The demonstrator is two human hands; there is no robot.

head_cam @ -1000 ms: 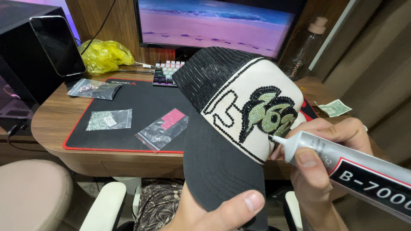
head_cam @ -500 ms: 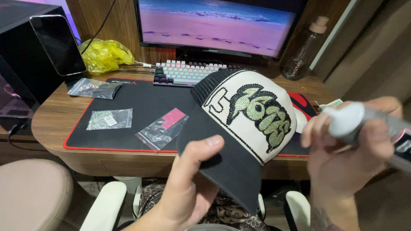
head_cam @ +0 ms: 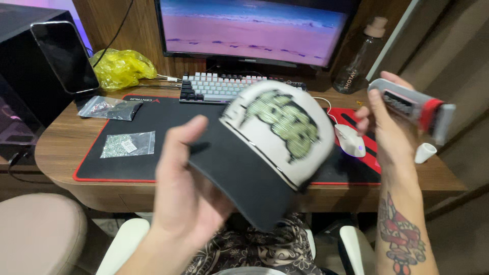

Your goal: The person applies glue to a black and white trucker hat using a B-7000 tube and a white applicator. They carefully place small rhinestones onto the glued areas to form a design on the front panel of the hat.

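Black-brimmed trucker cap (head_cam: pixel 270 147) mid-frame, left hand (head_cam: pixel 186 188) fingers clamped on the brim; right hand (head_cam: pixel 384 127) fingers wrapped round a glue tube (head_cam: pixel 415 107), upper right.

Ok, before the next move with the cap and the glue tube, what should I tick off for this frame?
1. Left hand holds the cap by its black brim: ok.
2. Right hand grips the glue tube: ok.
3. Tube nozzle clear of the cap: ok, apart.
4. Nozzle capped: cannot tell; a small white cap-like piece lies on the desk.
5. Cap front sharp enough to inspect: not ok, blurred.
6. Mouse clear of the cap: cannot tell.
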